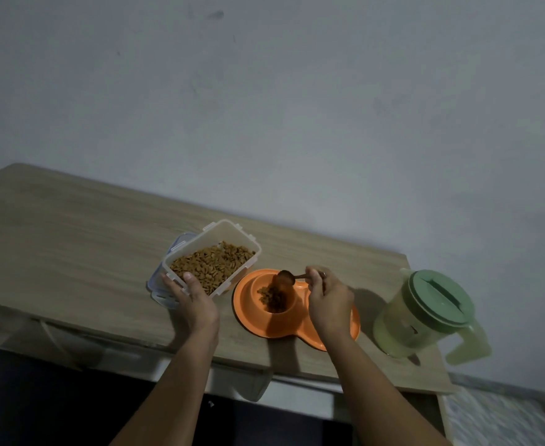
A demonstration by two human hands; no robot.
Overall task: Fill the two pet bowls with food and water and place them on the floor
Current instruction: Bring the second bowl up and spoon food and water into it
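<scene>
Work surface: a light wood-grain table (71, 239), its far edge set against a plain grey-white wall (297, 107); the wall carries a few faint scuffs and one dark smudge high up; the room is dim; below the table's near edge the floor reads dark, with a pale patterned area at the near right corner.

On the table, left of centre, a clear plastic container (213, 252) holds brown kibble (211, 263); it sits tilted on its clip lid (163, 292); the left hand (195, 300) grips its near corner, thumb curled over the rim, fingers hidden beneath.

Just right of the container, an orange double pet bowl (293, 323) lies flat near the table's near edge; its far well holds a small heap of kibble; its near well is largely hidden by the right forearm.

The right hand (327, 300) pinches the handle of a small dark scoop (289, 278), fingers curled; the scoop is tipped over the far well, kibble falling from it.

At the right end stands a pale green lidded pitcher (425, 317), handle toward the near right; well apart from the bowl.
</scene>
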